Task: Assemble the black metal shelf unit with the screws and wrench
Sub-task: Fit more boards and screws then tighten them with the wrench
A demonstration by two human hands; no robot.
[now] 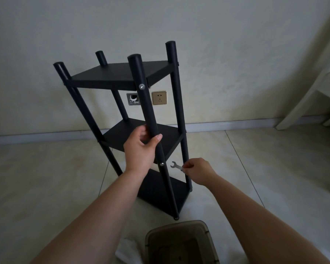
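Tiled floor point(255, 159) and a pale wall point(160, 25) frame the shelf point(120, 74), which stands upright on the tiles with three tiers and four posts. We curl our left hand point(141, 147) around the near post point(147, 103) above a silver screw point(162, 164), while our right hand point(197, 171) pinches the wrench point(176, 166) just beside that screw. Behind the shelf a socket point(159, 97) sits in the wall; a bin point(179, 242) stands nearest us.
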